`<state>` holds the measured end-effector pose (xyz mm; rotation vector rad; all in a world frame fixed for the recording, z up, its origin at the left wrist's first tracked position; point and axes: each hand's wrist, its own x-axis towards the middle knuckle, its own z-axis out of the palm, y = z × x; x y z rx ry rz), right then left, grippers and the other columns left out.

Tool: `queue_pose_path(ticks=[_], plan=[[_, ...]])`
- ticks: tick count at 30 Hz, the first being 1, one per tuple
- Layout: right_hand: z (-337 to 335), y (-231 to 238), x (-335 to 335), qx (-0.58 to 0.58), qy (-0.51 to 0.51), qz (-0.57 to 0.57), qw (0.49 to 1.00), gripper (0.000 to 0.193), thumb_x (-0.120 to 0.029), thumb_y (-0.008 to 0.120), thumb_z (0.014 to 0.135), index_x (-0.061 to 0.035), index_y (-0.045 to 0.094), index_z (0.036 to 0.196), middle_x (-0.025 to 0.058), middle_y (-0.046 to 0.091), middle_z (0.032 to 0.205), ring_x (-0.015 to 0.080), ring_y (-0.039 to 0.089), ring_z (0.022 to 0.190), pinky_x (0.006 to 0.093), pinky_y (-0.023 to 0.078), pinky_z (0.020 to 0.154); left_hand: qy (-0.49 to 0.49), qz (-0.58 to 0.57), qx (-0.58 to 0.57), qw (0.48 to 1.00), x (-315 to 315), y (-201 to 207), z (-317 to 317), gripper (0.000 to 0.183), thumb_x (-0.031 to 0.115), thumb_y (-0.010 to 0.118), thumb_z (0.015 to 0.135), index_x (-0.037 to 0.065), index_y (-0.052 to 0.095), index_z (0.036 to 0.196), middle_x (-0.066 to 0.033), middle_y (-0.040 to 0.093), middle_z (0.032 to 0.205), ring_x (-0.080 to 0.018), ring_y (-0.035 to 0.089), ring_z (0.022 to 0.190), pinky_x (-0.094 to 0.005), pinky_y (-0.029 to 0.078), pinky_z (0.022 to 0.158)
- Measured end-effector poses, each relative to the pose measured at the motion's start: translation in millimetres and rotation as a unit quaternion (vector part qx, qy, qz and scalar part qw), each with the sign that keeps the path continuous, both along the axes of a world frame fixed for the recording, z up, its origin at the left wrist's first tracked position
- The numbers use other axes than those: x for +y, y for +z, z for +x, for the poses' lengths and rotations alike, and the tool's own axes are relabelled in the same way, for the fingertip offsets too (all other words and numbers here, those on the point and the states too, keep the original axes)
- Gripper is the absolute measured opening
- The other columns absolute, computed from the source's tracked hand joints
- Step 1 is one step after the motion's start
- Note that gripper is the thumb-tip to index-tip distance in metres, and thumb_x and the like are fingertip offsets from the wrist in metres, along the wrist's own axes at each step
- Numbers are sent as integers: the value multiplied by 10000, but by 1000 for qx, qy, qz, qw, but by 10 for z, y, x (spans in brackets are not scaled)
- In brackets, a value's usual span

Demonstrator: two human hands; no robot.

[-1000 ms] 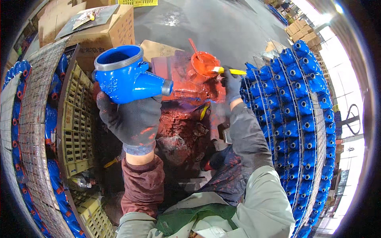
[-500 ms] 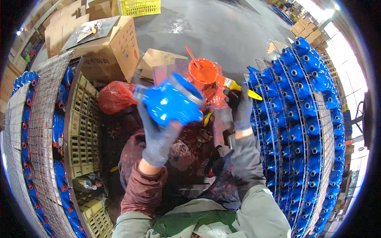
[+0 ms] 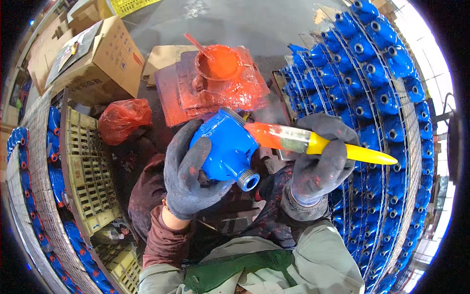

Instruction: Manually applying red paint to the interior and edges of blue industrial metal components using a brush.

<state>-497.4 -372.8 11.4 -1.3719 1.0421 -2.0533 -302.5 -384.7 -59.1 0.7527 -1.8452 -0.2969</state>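
My left hand (image 3: 188, 171), in a dark glove, grips a glossy blue metal housing (image 3: 221, 142) with threaded openings. One threaded outlet points down toward me; a wider threaded rim faces up and right. My right hand (image 3: 323, 157), gloved too, holds a paintbrush (image 3: 318, 143) by its yellow handle. Its bristles (image 3: 264, 134), coated in orange-red paint, meet the upper right of the housing near the wide rim. Beyond the hands stands a round paint container (image 3: 219, 63) full of orange-red paint, with a red stick (image 3: 196, 43) leaning in it.
Paint-covered sheets (image 3: 171, 93) lie under the container. A red plastic bag (image 3: 125, 120) sits left of them, near a cardboard box (image 3: 110, 61) and a yellow crate (image 3: 90, 166). Wire racks of blue housings (image 3: 377, 103) line the right side; more housings (image 3: 56, 181) stand left.
The housing has turned, so its narrow outlet now points toward me. My right hand has brought the brush from beside the paint container to the housing, its bristles now loaded with orange-red paint.
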Motion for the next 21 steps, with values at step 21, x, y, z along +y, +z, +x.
queue_pose_path(ticks=[21], plan=[[-96,-113,-26,119,-83,-44,988,305,-324,622,897,-23,576,918,128,632,803,204,611,681,328,508,593,-18,207,124,970,27,99,-128,994,252,923,607,-21,366,1383,-193,506,1267,-310,541,1181,-442,441,1003]])
